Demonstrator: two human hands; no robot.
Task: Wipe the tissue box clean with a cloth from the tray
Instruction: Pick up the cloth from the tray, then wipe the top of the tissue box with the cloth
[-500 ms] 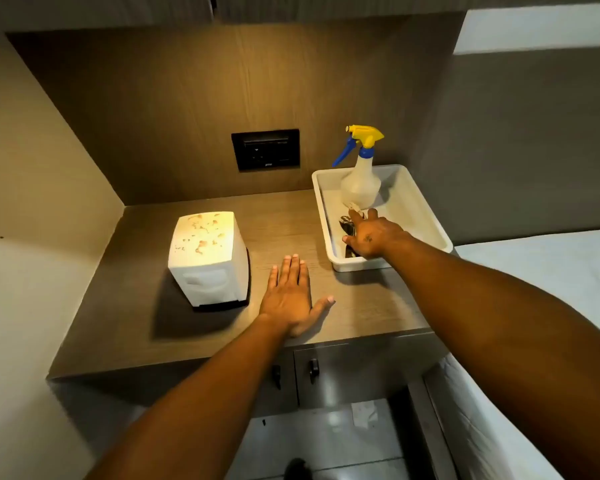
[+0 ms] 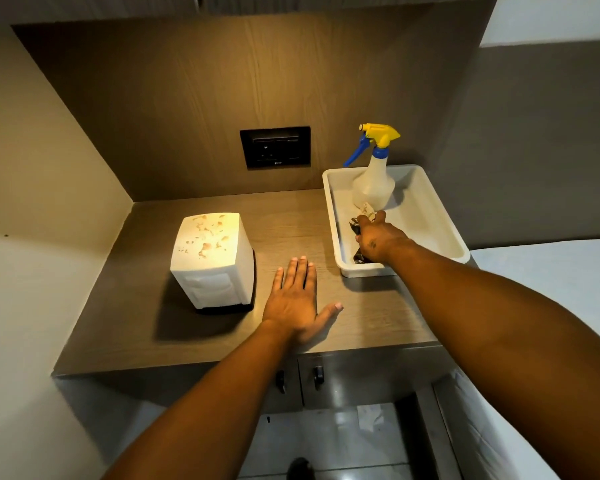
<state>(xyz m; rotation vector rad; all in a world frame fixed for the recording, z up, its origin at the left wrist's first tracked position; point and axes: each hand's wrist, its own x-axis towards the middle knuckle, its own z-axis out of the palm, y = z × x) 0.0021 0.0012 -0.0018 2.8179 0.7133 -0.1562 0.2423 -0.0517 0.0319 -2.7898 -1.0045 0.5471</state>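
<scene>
A white tissue box (image 2: 215, 261) with brown stains on its top stands upright on the wooden counter (image 2: 136, 323), left of centre. My left hand (image 2: 297, 299) lies flat on the counter just right of the box, fingers spread, holding nothing. My right hand (image 2: 378, 239) reaches into the white tray (image 2: 440, 223) at the right and rests on a dark patterned cloth (image 2: 355, 225) lying at the tray's left side. The hand covers most of the cloth, so I cannot tell whether the fingers grip it.
A spray bottle (image 2: 374, 178) with a yellow and blue trigger stands at the tray's back. A black wall socket (image 2: 275, 147) sits in the back panel. Walls enclose the counter on the left and behind. Two drawer knobs (image 2: 317, 375) sit below the front edge.
My right hand has shifted slightly deeper into the tray over the cloth. My left hand and the tissue box have not moved.
</scene>
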